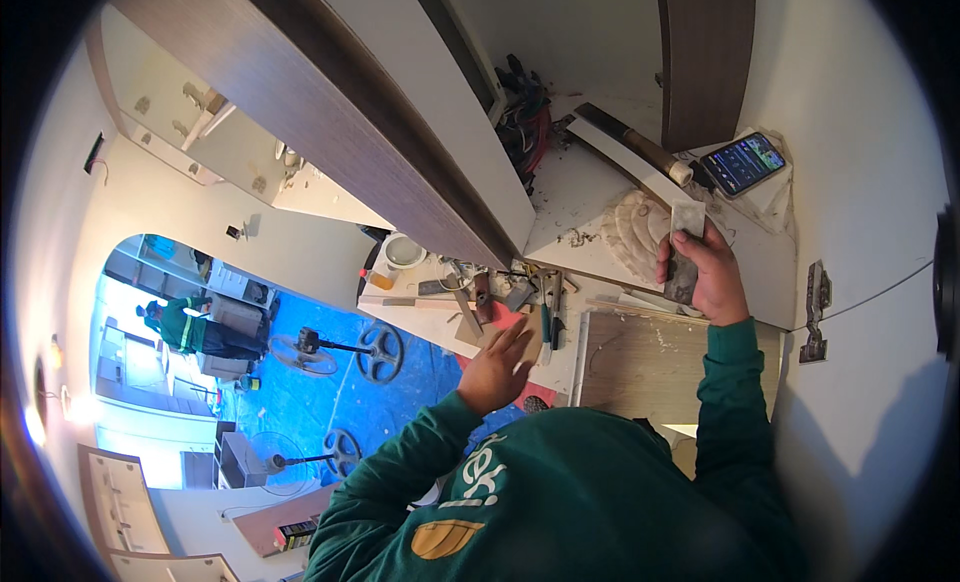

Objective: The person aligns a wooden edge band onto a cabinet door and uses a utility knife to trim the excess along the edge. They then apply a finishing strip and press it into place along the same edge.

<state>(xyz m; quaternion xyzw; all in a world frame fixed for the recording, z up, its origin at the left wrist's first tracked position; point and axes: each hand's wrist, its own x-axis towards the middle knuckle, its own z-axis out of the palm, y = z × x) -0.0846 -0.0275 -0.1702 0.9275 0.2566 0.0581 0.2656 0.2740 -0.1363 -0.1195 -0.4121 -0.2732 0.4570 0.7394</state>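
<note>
My right hand (712, 272) grips a flat, pale grey rectangular piece (688, 218) between thumb and fingers; its exact kind is unclear. Beneath and beside it, a whitish, dusty, rounded patch (628, 227) lies on the white cabinet surface (570, 244). Just beyond that hand, a long curved strip (622, 164) rests next to a brown tube-like piece (640, 147). My left hand (495, 370) is open, fingers spread and holding nothing. It hovers near a cluttered ledge with a green-handled tool (545, 324), a brown-handled tool (483, 294) and several other hand tools.
A phone (743, 165) with a lit screen lies in the right corner. Cabinet panels (400, 132) slant across the top. Tangled wires (528, 122) sit inside the cabinet. Left, two fans (380, 352) stand on blue floor sheeting (335, 387); another person (190, 322) is farther off.
</note>
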